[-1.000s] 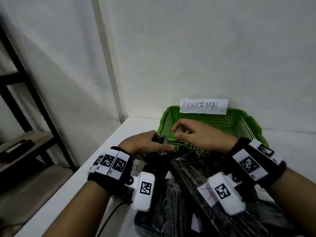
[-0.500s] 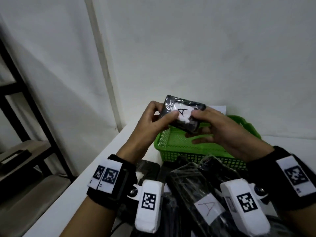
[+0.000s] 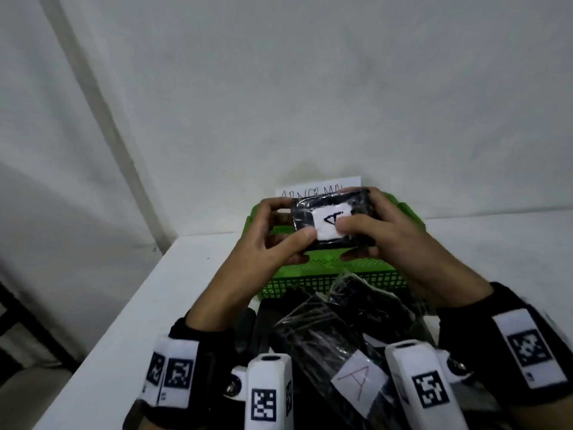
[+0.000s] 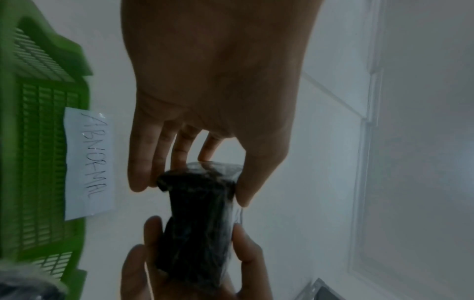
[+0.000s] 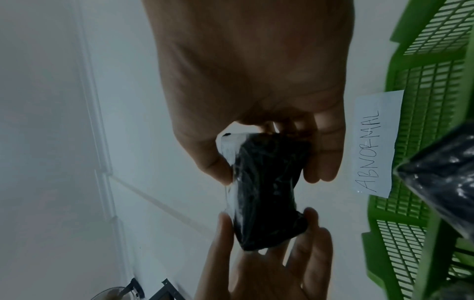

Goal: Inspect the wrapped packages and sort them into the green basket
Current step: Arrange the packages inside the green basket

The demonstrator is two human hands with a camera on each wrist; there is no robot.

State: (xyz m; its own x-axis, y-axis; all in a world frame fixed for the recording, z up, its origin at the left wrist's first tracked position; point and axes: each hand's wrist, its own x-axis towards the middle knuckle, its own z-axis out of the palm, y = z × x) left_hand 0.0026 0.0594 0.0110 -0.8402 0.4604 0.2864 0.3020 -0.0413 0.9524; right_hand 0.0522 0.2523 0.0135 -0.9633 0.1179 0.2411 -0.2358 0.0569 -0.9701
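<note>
A small black plastic-wrapped package (image 3: 333, 221) with a white label marked "A", the letter lying sideways, is held level above the green basket (image 3: 325, 271). My left hand (image 3: 288, 225) pinches its left end, thumb on the front and fingers behind. My right hand (image 3: 366, 225) grips the right end, thumb on the label. The left wrist view shows the package (image 4: 200, 233) edge-on between both hands; so does the right wrist view, where the package (image 5: 269, 192) shows its label edge. The basket floor that shows is bare.
A paper sign reading "ABNORMAL" (image 3: 319, 186) hangs on the basket's far wall. Several more black wrapped packages (image 3: 341, 336) are piled on the white table (image 3: 139, 321) before the basket, one labelled "A" (image 3: 359, 381). A white wall stands behind; a dark shelf frame (image 3: 12, 321) is at the left.
Both hands lifted one package from the pile, raised it over the basket and turned it, so the "A" now lies sideways and the package sits level.
</note>
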